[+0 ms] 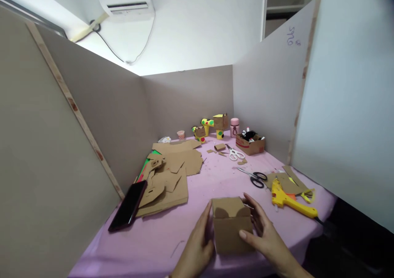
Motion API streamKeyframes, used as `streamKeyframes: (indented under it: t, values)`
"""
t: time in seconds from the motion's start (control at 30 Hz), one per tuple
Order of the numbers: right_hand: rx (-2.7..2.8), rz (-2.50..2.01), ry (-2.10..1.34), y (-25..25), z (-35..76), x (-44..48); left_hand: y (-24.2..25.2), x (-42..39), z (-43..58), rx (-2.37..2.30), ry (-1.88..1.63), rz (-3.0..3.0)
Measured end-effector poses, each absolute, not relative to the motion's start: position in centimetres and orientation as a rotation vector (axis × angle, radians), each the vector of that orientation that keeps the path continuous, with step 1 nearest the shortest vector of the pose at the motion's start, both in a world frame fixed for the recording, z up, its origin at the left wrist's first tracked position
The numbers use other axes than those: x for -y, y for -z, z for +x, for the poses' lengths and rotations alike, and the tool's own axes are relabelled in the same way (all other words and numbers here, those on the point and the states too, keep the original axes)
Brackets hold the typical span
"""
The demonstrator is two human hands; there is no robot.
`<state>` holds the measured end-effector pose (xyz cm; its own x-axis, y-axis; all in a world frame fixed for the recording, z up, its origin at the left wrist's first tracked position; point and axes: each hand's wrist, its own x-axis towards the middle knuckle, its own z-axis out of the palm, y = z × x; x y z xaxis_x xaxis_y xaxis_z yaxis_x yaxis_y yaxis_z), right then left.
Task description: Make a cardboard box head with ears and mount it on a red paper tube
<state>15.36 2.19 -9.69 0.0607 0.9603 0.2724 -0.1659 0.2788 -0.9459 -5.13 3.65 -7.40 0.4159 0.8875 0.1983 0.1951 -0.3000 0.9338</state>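
A small brown cardboard box (231, 224) stands on the pink tablecloth (215, 179) near the front edge. My left hand (198, 239) presses against its left side, fingers closed along the wall. My right hand (261, 229) wraps round its right side, thumb lying on the front face. Both hands hold the box between them. Its top flaps look partly folded in.
A yellow glue gun (291, 200) and black-handled scissors (257, 177) lie to the right. White scissors (235, 153) and a small box of supplies (250, 143) sit farther back. Cardboard sheets (169, 171) and a black phone (127, 206) lie left. Partition walls enclose the table.
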Motion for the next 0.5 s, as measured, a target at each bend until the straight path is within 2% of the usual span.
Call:
streamKeyframes:
  t: [0.13,0.27,0.5]
  values:
    - [1.228,-0.916,-1.020,10.2,15.4,-1.4,7.0,-2.5,-5.5,-0.773,-0.860,1.630]
    - [1.220,-0.963,-1.110,9.1,15.4,-1.4,6.6,-2.2,-5.1,-0.655,-0.934,1.469]
    - [1.276,-1.015,-1.036,5.7,14.6,-4.5,5.6,-5.7,-2.9,-0.786,-1.132,1.294]
